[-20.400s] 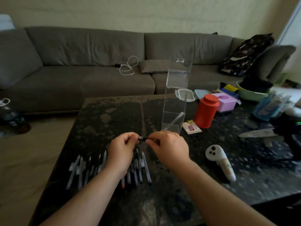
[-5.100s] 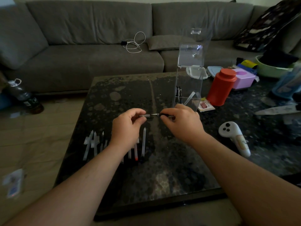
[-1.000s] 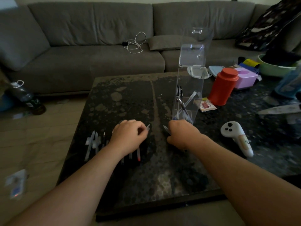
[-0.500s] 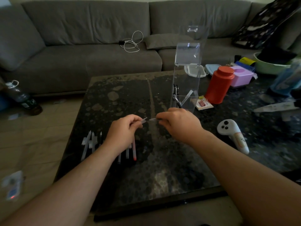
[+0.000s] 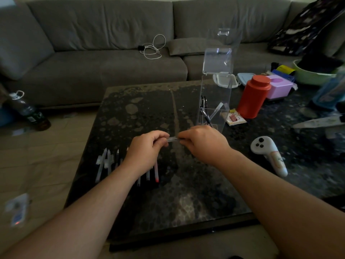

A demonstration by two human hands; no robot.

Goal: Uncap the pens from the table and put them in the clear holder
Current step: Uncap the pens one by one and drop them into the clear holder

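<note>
A red canister [image 5: 253, 99] stands near a white controller [image 5: 268, 155].

Clear-barrelled pen [image 5: 172, 139] held level above the table [image 5: 186, 193], pinched at either end, just in front of the clear holder [image 5: 214, 101]. Tall, upright holder with several pens [image 5: 206, 114] leaning inside. Row of pens on the table [image 5: 110, 163] left of the holder, nearer the front edge, roughly parallel.

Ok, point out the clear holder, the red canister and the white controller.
clear holder [image 5: 217, 60]: head view, upper clear panel.
red canister [image 5: 251, 101]: head view, middle of its body.
white controller [image 5: 268, 154]: head view, middle of its handle.
</note>
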